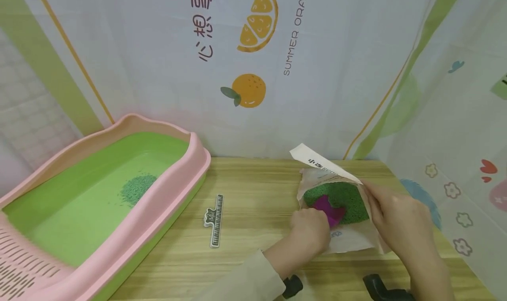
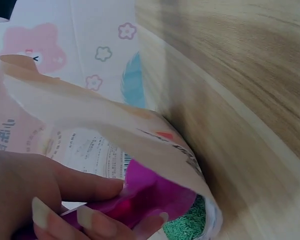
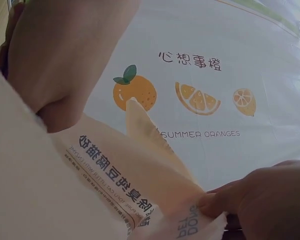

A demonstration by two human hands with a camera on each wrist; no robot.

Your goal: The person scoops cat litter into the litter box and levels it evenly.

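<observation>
A pale paper bag [image 1: 350, 243] of green cat litter [image 1: 352, 200] lies on the table with its mouth open. My left hand [image 1: 310, 233] grips a purple scoop [image 1: 334, 216], whose blade is in the bag's mouth against the pellets. In the left wrist view the fingers curl round the handle of the scoop [image 2: 155, 197], and the bag's wall hides part of the blade. Pinched in my right hand [image 1: 405, 222] is the bag's right edge, its flap [image 1: 322, 163] standing up. The right wrist view shows thumb and fingers on the printed bag [image 3: 115, 175].
To the left stands a green litter box with a pink rim [image 1: 198, 153], a small heap of green pellets [image 1: 137, 190] on its floor. Between box and bag lies a bag clip [image 1: 216, 222] with a bear shape. A printed curtain [image 1: 166, 94] hangs behind the table.
</observation>
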